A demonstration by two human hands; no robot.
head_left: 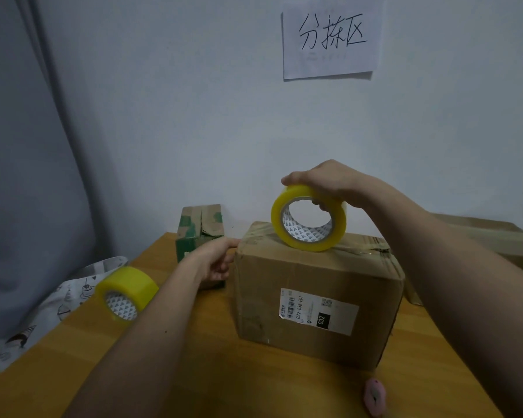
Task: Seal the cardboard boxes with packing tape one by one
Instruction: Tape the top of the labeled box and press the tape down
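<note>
Item: our right hand (323, 179) grips tape roll (308, 220) on labelled cardboard box (314, 297) for unrolling; left hand (216, 260), fingers loose, steadies its side.

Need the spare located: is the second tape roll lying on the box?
No, the second tape roll lies on the table, left of the box.

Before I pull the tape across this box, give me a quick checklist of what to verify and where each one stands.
1. Tape roll in right hand, resting on box top: ok.
2. Left hand steadying the box at its left edge: ok.
3. Tape end stuck to the box: cannot tell.
4. Top flaps flat: not ok, the right end looks crumpled with old tape.
5. Cutter on the table in front of the box: ok.
6. Spare roll lying at left: ok.
</note>
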